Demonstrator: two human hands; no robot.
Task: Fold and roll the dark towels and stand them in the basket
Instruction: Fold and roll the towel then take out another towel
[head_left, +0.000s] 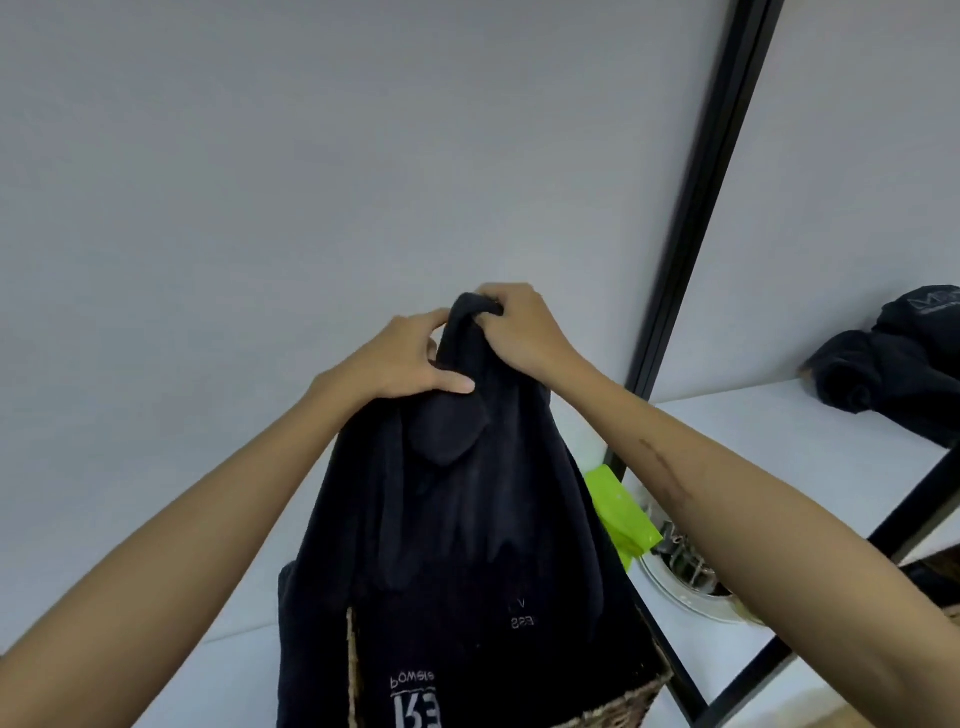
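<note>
A: Hands?
B: Left hand (410, 358) and right hand (519, 327) both pinch the bunched top of one dark towel (467, 545), frame centre, fingers curled into the cloth.
A: Where does it hang?
B: Straight down over the wicker basket (618, 701) at bottom centre; white lettering shows low on it.
A: Others?
B: Rolled dark towels (893, 358) on the white shelf (753, 441), right edge. Green bag (618, 509) behind the towel.

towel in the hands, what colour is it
Black towel with pale printed lettering near the bottom, seen in the head view.
</note>
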